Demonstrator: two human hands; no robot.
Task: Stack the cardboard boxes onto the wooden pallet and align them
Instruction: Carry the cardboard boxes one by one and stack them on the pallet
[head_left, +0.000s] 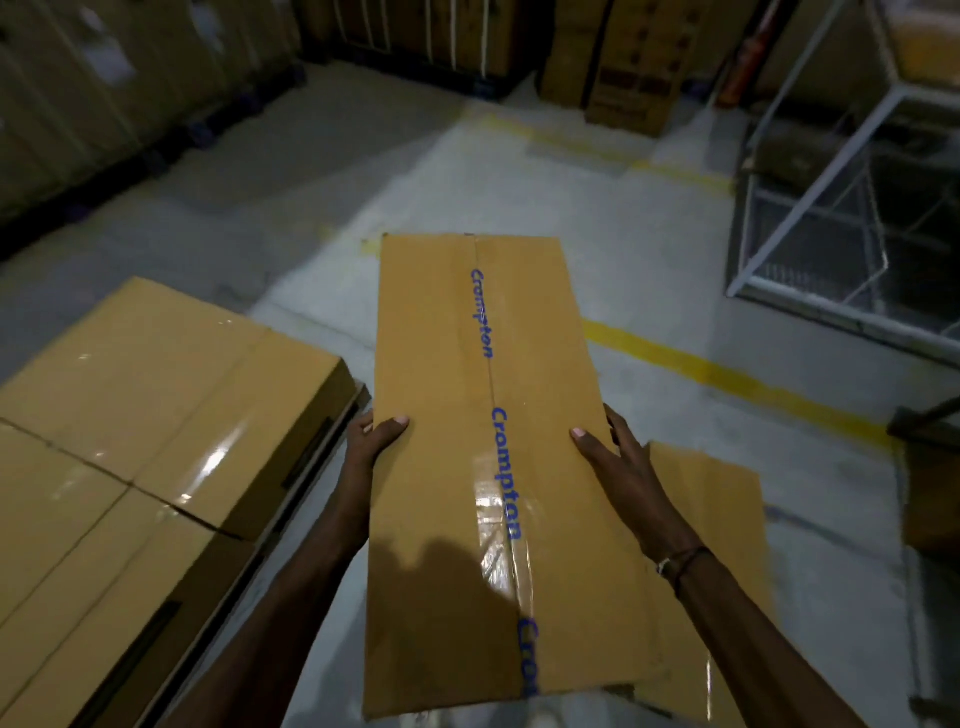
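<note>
"Crompton" in blue, repeated along tape on held cardboard box (467, 467).

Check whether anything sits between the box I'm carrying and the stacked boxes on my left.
Nothing visible blocks it. The carried box, gripped by the left hand and right hand, hangs beside the stacked boxes; only a narrow gap of bare floor separates them.
</note>
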